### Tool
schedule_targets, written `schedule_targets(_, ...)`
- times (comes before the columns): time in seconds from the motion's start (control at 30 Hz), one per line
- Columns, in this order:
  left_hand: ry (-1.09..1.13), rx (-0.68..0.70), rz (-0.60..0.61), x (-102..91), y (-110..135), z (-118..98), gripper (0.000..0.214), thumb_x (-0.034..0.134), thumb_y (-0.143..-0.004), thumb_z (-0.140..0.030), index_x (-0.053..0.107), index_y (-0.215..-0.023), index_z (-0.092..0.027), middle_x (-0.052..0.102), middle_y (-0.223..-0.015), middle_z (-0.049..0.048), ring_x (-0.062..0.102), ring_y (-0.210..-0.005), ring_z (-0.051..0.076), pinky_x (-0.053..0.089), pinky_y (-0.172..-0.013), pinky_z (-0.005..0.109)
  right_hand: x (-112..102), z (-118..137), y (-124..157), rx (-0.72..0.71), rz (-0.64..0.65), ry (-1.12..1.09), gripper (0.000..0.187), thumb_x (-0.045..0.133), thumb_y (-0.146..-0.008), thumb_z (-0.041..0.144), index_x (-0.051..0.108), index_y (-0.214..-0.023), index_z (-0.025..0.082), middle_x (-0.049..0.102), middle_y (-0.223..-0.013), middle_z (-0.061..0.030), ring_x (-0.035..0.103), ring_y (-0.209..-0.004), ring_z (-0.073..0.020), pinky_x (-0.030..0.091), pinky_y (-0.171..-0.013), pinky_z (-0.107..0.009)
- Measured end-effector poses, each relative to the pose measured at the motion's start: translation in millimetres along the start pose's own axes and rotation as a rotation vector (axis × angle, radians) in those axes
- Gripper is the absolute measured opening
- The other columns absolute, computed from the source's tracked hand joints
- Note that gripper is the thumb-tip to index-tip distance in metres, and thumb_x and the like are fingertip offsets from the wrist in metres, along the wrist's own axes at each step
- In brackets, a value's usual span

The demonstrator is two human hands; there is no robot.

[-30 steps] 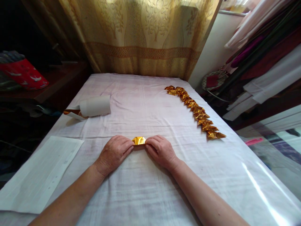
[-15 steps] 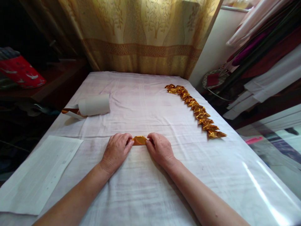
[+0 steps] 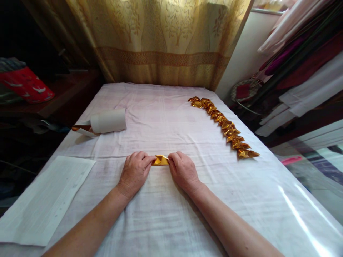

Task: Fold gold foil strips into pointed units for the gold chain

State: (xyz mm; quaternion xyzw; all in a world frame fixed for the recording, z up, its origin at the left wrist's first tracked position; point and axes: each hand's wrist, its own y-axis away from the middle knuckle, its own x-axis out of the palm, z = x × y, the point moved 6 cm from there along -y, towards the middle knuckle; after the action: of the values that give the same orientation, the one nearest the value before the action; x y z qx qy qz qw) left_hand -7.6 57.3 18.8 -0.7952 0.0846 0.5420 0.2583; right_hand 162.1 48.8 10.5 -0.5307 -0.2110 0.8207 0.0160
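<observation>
Between my two hands lies a small folded strip of shiny gold foil paper (image 3: 161, 160), low on the white cloth. My left hand (image 3: 136, 171) pinches its left end, with the thumb laid over the foil's top face. At the other end, the fingertips and thumb of my right hand (image 3: 184, 171) are closed on the right corner. The foil's ends are hidden under the fingers. Off to the right, several folded gold foil pieces (image 3: 227, 128) with pointed ends stand nested in a long slanting row.
The white cloth (image 3: 160, 221) covers the surface. At the left are a rolled grey-white sheet (image 3: 109, 120) with gold inside and a flat pale sheet (image 3: 45, 200). A red container (image 3: 28, 84) stands on a dark side table. Behind hangs a gold curtain (image 3: 160, 39); clothes (image 3: 308, 71) hang at the right.
My left thumb has moved right, onto the gold foil's face, and the foil's visible shape has changed with a crease at its left. My right hand has stayed nearly in place.
</observation>
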Motion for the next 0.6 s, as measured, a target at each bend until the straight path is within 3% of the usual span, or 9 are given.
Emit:
schedule_targets(0.13,-0.003,-0.017,-0.001,1.0,0,0,0.021,0.054,-0.095,-0.022,0.071,-0.108,-0.027,0.066,-0.094,0.0038,0.057,-0.089,0.022,0.044,-0.08,0.036,-8,12,3,-0.12,-0.021,-0.04,0.03,0.045,-0.098,0.022,0.062,-0.123,0.018,0.067,-0.121,-0.0126,0.059,-0.112,-0.0247,0.045,-0.095,-0.038)
schedule_targets(0.27,-0.003,-0.039,0.006,0.4,-1,0,0.021,0.059,-0.092,-0.02,0.072,-0.107,-0.028,0.066,-0.094,0.0027,0.058,-0.091,0.021,0.043,-0.081,0.035,1,29,6,-0.248,0.219,0.02,0.049,0.044,-0.101,0.035,0.046,-0.146,0.018,0.047,-0.152,-0.0081,0.031,-0.146,-0.0276,0.023,-0.118,-0.049)
schedule_targets(0.4,-0.028,-0.008,0.024,-1.6,-1,-2,0.026,0.059,-0.093,-0.019,0.071,-0.114,-0.029,0.065,-0.096,0.003,0.057,-0.092,0.021,0.044,-0.082,0.035,9,29,9,-0.203,0.408,0.048,0.06,0.041,-0.101,0.047,0.035,-0.153,0.018,0.034,-0.159,-0.007,0.023,-0.15,-0.0278,0.014,-0.122,-0.054)
schedule_targets(0.6,-0.1,0.05,0.058,-2.6,2,-3,0.028,0.056,-0.094,-0.021,0.069,-0.118,-0.029,0.064,-0.096,0.0041,0.055,-0.09,0.021,0.044,-0.08,0.034,2,13,15,-0.038,0.447,0.126,0.06,0.038,-0.101,0.049,0.035,-0.154,0.019,0.028,-0.161,-0.0079,0.019,-0.151,-0.0291,0.015,-0.121,-0.056)
